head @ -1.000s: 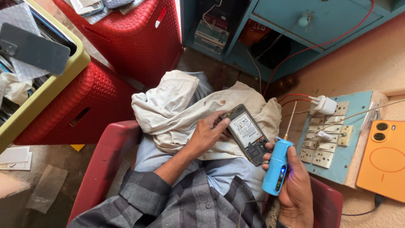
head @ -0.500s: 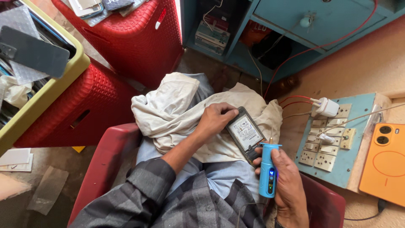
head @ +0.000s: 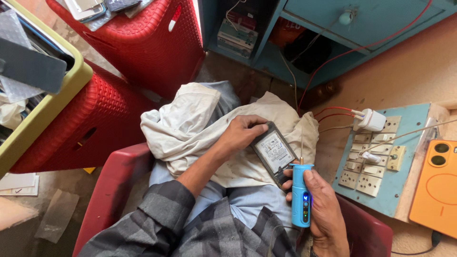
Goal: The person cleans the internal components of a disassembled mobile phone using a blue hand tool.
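Phone (head: 273, 153) sits on a cream cloth (head: 200, 128) over the lap, back panel off, dark frame with a pale labelled battery showing. Left hand (head: 240, 133) grips its top edge, fingers curled over the corner. Right hand (head: 323, 209) is wrapped around a blue electric screwdriver (head: 301, 195), thin bit pointing up just beside the phone's lower right edge.

Orange phone (head: 435, 185) cut by right edge; label print unreadable.
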